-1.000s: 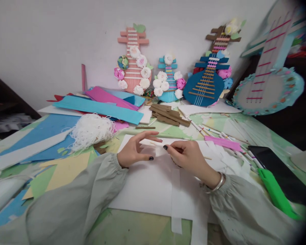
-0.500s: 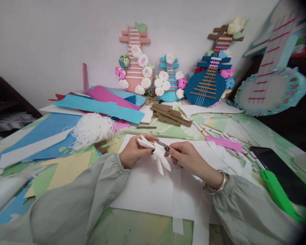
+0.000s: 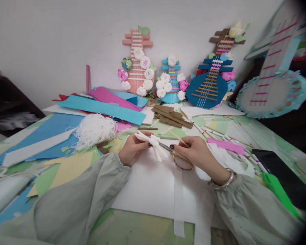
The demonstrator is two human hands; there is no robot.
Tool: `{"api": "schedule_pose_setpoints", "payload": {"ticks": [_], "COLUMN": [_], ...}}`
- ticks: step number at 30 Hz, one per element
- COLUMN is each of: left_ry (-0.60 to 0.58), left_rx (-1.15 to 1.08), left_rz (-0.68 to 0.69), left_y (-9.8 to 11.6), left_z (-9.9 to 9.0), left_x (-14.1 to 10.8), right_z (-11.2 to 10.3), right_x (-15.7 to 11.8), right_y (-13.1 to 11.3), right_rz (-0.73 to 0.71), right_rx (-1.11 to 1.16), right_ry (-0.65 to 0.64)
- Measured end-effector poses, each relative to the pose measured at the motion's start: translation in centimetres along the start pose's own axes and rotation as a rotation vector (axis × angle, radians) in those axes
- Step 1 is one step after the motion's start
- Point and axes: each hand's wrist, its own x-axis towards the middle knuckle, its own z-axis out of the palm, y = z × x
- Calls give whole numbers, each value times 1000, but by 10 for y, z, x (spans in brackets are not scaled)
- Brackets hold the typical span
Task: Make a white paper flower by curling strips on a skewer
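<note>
White paper petals [image 3: 155, 144] are fanning out from the closed pinch of the left hand [image 3: 131, 148] above a white sheet [image 3: 148, 190] near the table's [image 3: 132, 224] front edge, as the right hand [image 3: 196, 151] is firmly gripping gold-handled scissors [image 3: 165, 147] and a thin stick [image 3: 176, 137], blades pointing toward the petals.

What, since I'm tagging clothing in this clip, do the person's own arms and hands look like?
Both arms wear loose, pale grey-green sleeves, gathered at the cuffs. The left hand and right hand are ungloved, with dark polish on the thumbnails. A silver-coloured bangle circles the right wrist.
</note>
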Motion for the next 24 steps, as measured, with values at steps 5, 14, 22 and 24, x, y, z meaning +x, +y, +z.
{"api": "schedule_pose_setpoints", "payload": {"ticks": [5,14,22,24], "left_ry": [-11,-54,-69,-102], "left_rx": [143,173,221,257], "left_rz": [16,23,33,23], "left_y": [-3,-9,-10,-9], "left_z": [7,18,20,20], "left_x": [-5,-11,-13,-14], "right_z": [10,18,19,18], "right_x": [-10,-18,-13,-12], "right_y": [-6,-5,2,3], "right_rz": [-226,-448,-382,-319], "right_rx": [152,69,100,165], "right_ry": [-1,4,56,44]}}
